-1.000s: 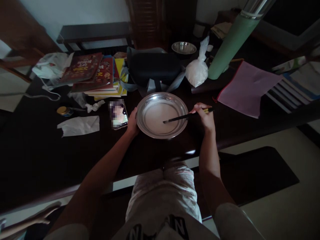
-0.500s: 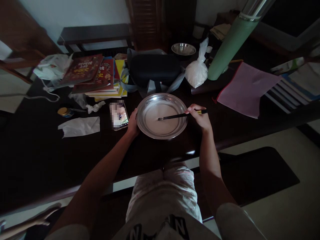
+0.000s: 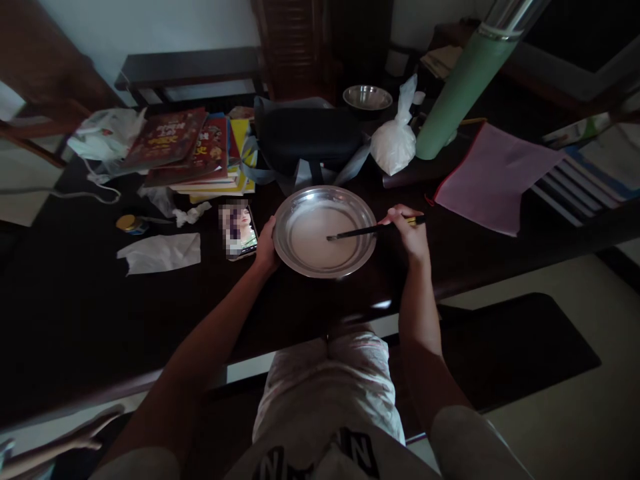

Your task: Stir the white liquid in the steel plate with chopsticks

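A wide metal basin [image 3: 367, 257] with whitish liquid [image 3: 315, 233] in it stands near the front of the dark table. My left hand [image 3: 267, 247] is closed on its left rim, thumb at the edge. In my right hand [image 3: 411, 233], to the right of the basin, is a pair of black chopsticks [image 3: 357, 232] with gold-marked ends. They slant across the right rim, and their tips dip into the liquid close to the middle. Just left of my left hand lies a phone [image 3: 245, 230] with a lit screen.
Behind the basin are a black case [image 3: 310, 137], a tied bag of white powder [image 3: 394, 148], a green bottle [image 3: 460, 90] and a second metal bowl [image 3: 367, 98]. Books [image 3: 167, 137] and a paper sheet [image 3: 160, 253] lie left, a pink pouch [image 3: 495, 177] right. Another person's arm [image 3: 75, 440] shows lower left.
My right hand has shifted right, drawing the chopstick tips a little to the right through the liquid. My left hand stays on the rim. The picture on the phone's screen differs.
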Action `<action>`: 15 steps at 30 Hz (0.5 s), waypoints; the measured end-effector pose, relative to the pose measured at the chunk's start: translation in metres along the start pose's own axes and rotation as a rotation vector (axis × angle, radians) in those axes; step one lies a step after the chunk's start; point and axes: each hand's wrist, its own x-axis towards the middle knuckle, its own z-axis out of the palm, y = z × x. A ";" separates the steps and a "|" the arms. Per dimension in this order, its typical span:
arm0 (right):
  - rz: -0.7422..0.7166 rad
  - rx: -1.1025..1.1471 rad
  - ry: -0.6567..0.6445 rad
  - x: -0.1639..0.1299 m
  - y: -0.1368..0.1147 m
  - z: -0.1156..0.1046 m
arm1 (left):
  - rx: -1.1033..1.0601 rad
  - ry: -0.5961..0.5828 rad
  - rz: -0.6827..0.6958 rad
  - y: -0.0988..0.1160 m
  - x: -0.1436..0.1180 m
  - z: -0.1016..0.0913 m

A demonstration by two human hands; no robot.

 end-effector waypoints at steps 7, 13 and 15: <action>-0.010 -0.040 -0.114 0.000 -0.002 0.002 | -0.002 0.015 0.001 0.003 -0.002 0.002; 0.003 -0.002 -0.040 0.000 -0.001 0.000 | 0.012 -0.009 0.003 0.000 0.000 0.000; -0.003 -0.006 -0.127 0.000 -0.001 0.001 | 0.009 0.006 0.012 0.000 0.000 0.000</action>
